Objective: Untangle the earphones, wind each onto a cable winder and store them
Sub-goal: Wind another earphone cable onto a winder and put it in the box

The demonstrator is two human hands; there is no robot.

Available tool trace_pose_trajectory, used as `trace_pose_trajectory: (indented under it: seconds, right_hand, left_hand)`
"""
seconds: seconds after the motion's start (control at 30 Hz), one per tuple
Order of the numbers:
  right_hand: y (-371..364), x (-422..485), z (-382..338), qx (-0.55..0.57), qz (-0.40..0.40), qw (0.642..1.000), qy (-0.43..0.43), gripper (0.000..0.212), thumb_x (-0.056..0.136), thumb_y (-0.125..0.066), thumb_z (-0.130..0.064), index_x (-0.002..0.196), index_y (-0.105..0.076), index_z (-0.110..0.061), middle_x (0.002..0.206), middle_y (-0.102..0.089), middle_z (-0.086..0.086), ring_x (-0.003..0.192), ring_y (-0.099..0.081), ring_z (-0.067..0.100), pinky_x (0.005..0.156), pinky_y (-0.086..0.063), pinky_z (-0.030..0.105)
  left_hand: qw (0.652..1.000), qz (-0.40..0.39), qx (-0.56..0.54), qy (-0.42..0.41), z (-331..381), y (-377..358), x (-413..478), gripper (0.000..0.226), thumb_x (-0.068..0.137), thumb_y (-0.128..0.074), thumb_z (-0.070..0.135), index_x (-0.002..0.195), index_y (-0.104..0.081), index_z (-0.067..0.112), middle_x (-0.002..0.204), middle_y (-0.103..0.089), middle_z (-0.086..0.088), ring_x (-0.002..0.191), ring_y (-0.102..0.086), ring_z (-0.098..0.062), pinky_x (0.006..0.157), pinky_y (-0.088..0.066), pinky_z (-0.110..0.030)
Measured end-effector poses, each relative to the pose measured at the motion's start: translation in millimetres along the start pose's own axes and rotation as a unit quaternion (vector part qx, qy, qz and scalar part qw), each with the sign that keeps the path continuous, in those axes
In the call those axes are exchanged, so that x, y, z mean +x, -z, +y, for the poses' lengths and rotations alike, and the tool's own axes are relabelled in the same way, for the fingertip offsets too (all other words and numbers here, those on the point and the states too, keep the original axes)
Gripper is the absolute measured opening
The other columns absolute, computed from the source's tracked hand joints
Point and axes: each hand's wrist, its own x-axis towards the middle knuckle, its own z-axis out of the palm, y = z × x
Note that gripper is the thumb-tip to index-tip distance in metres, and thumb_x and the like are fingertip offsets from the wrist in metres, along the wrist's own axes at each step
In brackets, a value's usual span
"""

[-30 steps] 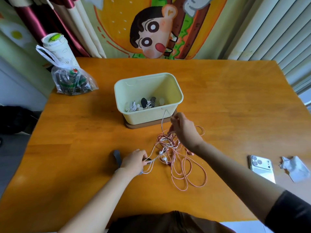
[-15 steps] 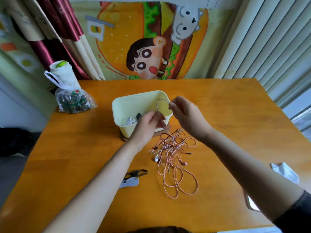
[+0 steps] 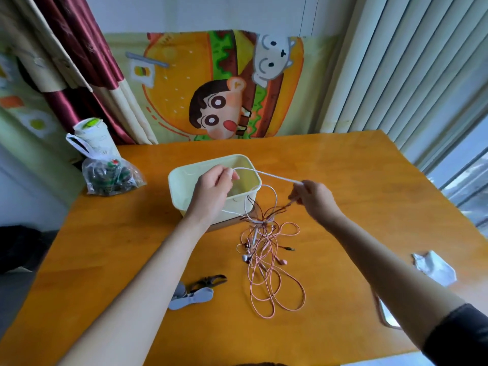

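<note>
Head cam: L hand [image 3: 211, 191] & R hand [image 3: 317, 200] fingers each pinch white cable [image 3: 272, 177], taut btwn them, above tangle [image 3: 264, 249].

Room was pretty bright — daylight came in through the window [image 3: 464, 186] on the right, beside pale vertical blinds [image 3: 409, 62]. Orange wooden table [image 3: 343, 180], cartoon burger cloth [image 3: 224, 85] on the back wall, dark red curtain [image 3: 87, 62] at left.

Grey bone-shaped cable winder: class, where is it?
Head view, lower centre: the grey bone-shaped cable winder lies on the orange wooden table, left of the pink earphone cable loops.
</note>
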Motion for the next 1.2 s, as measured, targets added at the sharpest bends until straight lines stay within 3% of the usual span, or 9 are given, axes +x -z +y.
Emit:
trace_pose_trajectory:
  seconds: [0.13, 0.27, 0.37, 0.47, 0.6, 0.83, 0.93, 1.03, 1.2]
  right_hand:
    - [41, 7, -46, 0.103, 0.130, 0.982, 0.087, 0.032, 0.099, -0.045, -0.023, 0.071, -0.057, -0.013, 0.058, -0.056, -0.005, 0.058, -0.060, 0.015, 0.071, -0.055, 0.041]
    - [55, -2, -82, 0.084, 0.191, 0.962, 0.174, 0.039, 0.098, -0.045, -0.035, 0.076, -0.057, -0.005, 0.054, -0.041, -0.005, 0.048, -0.041, 0.009, 0.050, -0.036, 0.032]
    - [52, -6, -62, -0.041, 0.114, 0.986, 0.117, 0.040, 0.095, -0.049, -0.041, 0.074, -0.062, -0.009, 0.057, -0.049, -0.002, 0.054, -0.046, 0.014, 0.051, -0.032, 0.029]
    - [45, -13, -29, -0.200, -0.048, 0.977, 0.056, 0.024, 0.087, -0.063, -0.036, 0.098, -0.064, -0.014, 0.084, -0.064, 0.003, 0.075, -0.058, 0.020, 0.058, -0.039, 0.026]
    - [20, -31, -35, -0.124, -0.166, 0.968, 0.143, 0.054, 0.078, -0.075, -0.024, 0.125, -0.051, -0.013, 0.090, -0.060, -0.008, 0.064, -0.052, -0.003, 0.059, -0.038, 0.010]
    - [-11, -48, -52, -0.005, -0.172, 0.962, 0.211, 0.010, 0.089, -0.061, -0.007, 0.093, -0.070, -0.008, 0.075, -0.062, -0.019, 0.063, -0.056, -0.013, 0.059, -0.040, 0.006]
    - [-2, -44, -60, -0.008, -0.121, 0.972, 0.203, 0.025, 0.093, -0.052, -0.005, 0.075, -0.063, -0.017, 0.056, -0.053, -0.022, 0.052, -0.050, -0.011, 0.053, -0.035, 0.009]
    - [6, -39, -65, 0.040, -0.115, 0.978, 0.168, 0.032, 0.099, -0.043, -0.015, 0.070, -0.055, -0.018, 0.052, -0.053, -0.013, 0.044, -0.046, -0.004, 0.048, -0.032, 0.012]
    - [18, -37, -71, 0.176, -0.076, 0.979, 0.067, 0.030, 0.102, -0.036, -0.017, 0.078, -0.054, -0.018, 0.060, -0.051, -0.002, 0.040, -0.036, 0.000, 0.039, -0.028, 0.011]
  left_hand:
    - [0.993, -0.012, 0.121, -0.004, -21, -4, -2, 0.030, 0.100, -0.045, 0.019, 0.072, -0.055, 0.020, 0.056, -0.042, 0.008, 0.054, -0.036, -0.012, 0.056, -0.029, -0.029]
    - [0.995, -0.078, 0.029, 0.055, -19, -16, -2, 0.037, 0.102, -0.038, 0.036, 0.073, -0.053, 0.017, 0.061, -0.036, 0.000, 0.055, -0.029, -0.015, 0.058, -0.025, -0.033]
    - [0.994, -0.089, 0.045, 0.043, -17, -11, -3, 0.030, 0.102, -0.041, 0.023, 0.074, -0.050, 0.016, 0.063, -0.033, 0.000, 0.060, -0.031, -0.013, 0.064, -0.028, -0.033]
    - [0.995, -0.064, 0.073, -0.009, -20, -7, -3, 0.022, 0.099, -0.047, 0.014, 0.078, -0.053, 0.009, 0.071, -0.045, -0.007, 0.066, -0.039, -0.013, 0.066, -0.032, -0.030]
    - [0.990, -0.106, 0.077, -0.058, -4, -22, -7, 0.022, 0.096, -0.055, 0.018, 0.075, -0.059, 0.020, 0.059, -0.053, 0.009, 0.057, -0.043, -0.002, 0.059, -0.035, -0.022]
    - [0.992, -0.085, -0.047, -0.086, 34, -33, -14, 0.020, 0.098, -0.048, 0.020, 0.084, -0.061, 0.018, 0.065, -0.052, 0.010, 0.062, -0.047, -0.004, 0.062, -0.044, -0.015]
    - [0.992, -0.076, -0.101, -0.004, 17, -29, -16, 0.026, 0.103, -0.033, 0.025, 0.103, -0.056, 0.013, 0.092, -0.061, -0.003, 0.088, -0.058, -0.017, 0.086, -0.047, -0.024]
    - [0.972, -0.156, -0.159, 0.073, -9, -34, -28, 0.033, 0.103, -0.027, 0.030, 0.107, -0.054, 0.011, 0.094, -0.065, -0.008, 0.087, -0.063, -0.020, 0.091, -0.049, -0.040]
    - [0.963, -0.264, -0.002, 0.050, -37, -48, -47, 0.017, 0.098, -0.048, 0.026, 0.102, -0.059, 0.014, 0.081, -0.059, 0.000, 0.074, -0.057, -0.005, 0.074, -0.047, -0.015]
